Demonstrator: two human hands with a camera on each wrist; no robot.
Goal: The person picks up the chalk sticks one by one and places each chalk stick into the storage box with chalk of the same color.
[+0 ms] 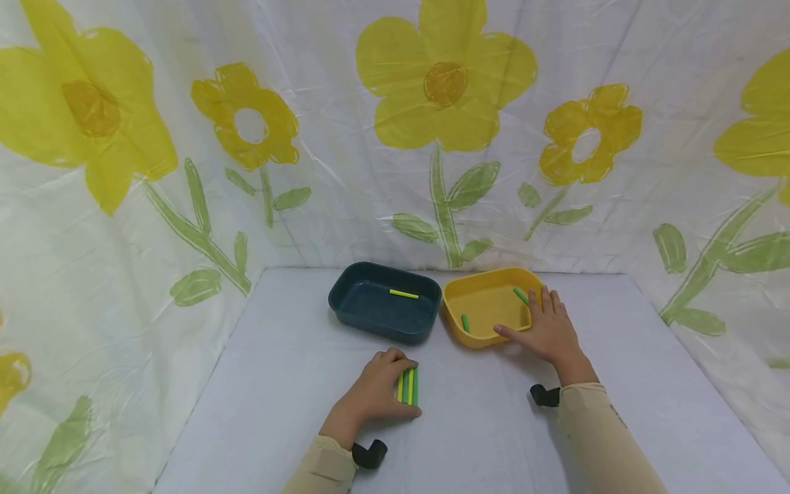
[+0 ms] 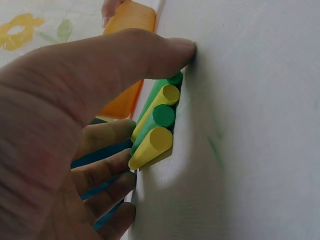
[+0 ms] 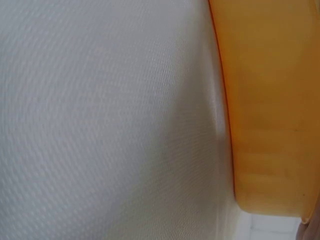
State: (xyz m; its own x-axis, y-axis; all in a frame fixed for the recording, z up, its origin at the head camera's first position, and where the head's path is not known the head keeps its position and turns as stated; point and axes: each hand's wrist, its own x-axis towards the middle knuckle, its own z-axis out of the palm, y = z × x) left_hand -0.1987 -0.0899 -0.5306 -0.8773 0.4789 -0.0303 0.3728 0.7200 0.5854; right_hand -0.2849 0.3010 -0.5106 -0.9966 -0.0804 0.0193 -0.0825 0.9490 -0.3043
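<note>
My left hand (image 1: 373, 387) curves round a row of several green and yellow chalk sticks (image 1: 404, 387) on the table, the thumb by their near ends and the fingers at the far ends. Their round ends show in the left wrist view, where the thumb partly covers a green chalk stick (image 2: 174, 80). With fingers spread and mostly straight, my right hand (image 1: 549, 329) rests at the right front corner of the yellow tray (image 1: 472, 337). Inside that tray lie a green chalk stick (image 1: 465, 323) and another green chalk stick (image 1: 521, 296), the latter near the fingers.
A dark blue tray (image 1: 370, 326) stands left of the yellow one, with one yellow chalk stick (image 1: 404, 293) in it. White cloth covers the table (image 1: 278, 384). Behind hangs a flower-printed curtain (image 1: 333, 206). Both wrists carry small black devices (image 1: 370, 454).
</note>
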